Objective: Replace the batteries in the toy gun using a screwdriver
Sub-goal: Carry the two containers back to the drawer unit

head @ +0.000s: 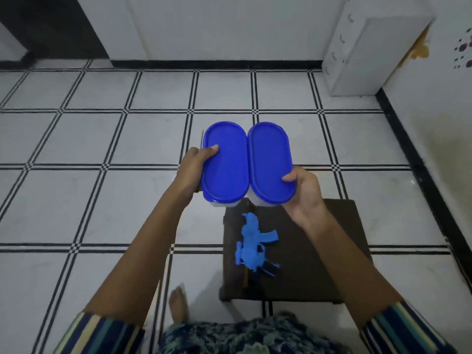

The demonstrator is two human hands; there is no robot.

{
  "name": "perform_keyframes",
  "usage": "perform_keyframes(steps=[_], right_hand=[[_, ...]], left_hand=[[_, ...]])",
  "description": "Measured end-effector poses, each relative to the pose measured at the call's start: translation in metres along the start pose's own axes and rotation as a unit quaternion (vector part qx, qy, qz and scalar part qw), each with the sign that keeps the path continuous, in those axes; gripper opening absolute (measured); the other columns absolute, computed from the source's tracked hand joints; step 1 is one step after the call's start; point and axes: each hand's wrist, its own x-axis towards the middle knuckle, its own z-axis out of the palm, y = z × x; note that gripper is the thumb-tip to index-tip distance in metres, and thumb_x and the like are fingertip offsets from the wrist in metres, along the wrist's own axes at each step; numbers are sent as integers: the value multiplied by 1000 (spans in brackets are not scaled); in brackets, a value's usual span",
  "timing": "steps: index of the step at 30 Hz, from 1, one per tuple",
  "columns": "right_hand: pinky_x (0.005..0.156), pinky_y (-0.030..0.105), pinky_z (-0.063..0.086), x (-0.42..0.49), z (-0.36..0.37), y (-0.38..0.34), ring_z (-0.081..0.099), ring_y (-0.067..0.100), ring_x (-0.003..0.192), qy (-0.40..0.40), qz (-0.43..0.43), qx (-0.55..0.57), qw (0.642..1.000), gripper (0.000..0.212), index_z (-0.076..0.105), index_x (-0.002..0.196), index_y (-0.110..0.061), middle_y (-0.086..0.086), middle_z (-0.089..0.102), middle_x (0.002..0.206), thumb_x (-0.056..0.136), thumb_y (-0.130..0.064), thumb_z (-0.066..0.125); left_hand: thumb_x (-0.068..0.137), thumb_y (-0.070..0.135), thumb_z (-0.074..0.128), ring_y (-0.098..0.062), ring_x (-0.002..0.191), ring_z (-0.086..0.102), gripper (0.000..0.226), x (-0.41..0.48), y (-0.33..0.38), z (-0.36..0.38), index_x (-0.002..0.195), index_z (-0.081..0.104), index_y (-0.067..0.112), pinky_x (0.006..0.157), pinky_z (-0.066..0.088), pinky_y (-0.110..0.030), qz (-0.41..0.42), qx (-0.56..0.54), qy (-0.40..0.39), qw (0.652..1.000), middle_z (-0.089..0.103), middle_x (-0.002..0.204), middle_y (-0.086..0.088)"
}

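Note:
A blue toy gun [252,245] lies on a small dark stool [306,251] in front of me. Above its far end I hold two oval containers with blue lids, side by side. My left hand [195,166] grips the left container [224,162], thumb on its lid. A thin metal shaft [202,139], perhaps the screwdriver, sticks up beside that hand. My right hand [305,194] grips the right container [269,159], thumb on the lid's near right edge.
White floor tiles with black lines [102,200] lie all around the stool. A white cabinet [367,54] stands in the far right corner against the wall. My bare foot [178,302] rests on the floor left of the stool.

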Motion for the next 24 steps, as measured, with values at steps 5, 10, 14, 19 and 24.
perform_keyframes(steps=[5,10,14,19,24], right_hand=[[76,38,55,17,96,59,60,34,105,38,-30,28,998,40,56,114,1,16,64,118,77,-12,54],[65,33,53,46,179,103,58,32,96,88,-21,33,995,34,56,105,-3,13,63,106,73,-14,53],[66,33,53,86,220,103,59,28,98,101,-36,0,994,31,57,105,-7,10,62,109,75,-12,52],[70,36,52,165,249,87,61,25,95,118,-76,-17,990,24,59,103,-10,6,65,105,81,-11,50],[78,43,50,271,264,50,60,30,99,162,-90,22,982,21,63,102,-11,8,68,103,84,-16,53]], left_hand=[[73,56,61,-25,89,68,73,18,17,-105,122,51,4,48,48,-24,-25,21,-42,999,66,112,-12],[79,53,61,-22,84,70,64,57,45,-196,118,52,4,56,51,-29,-14,51,-92,994,67,112,-12],[82,49,62,-23,91,69,47,99,57,-232,110,50,13,66,52,-36,-24,29,-85,996,66,111,-6],[72,57,63,-30,99,67,71,196,83,-249,124,50,9,70,53,-39,-26,23,-129,991,64,117,-11],[75,55,61,-24,85,66,54,315,131,-233,102,49,9,54,52,-29,-2,66,-144,987,63,106,-10]])
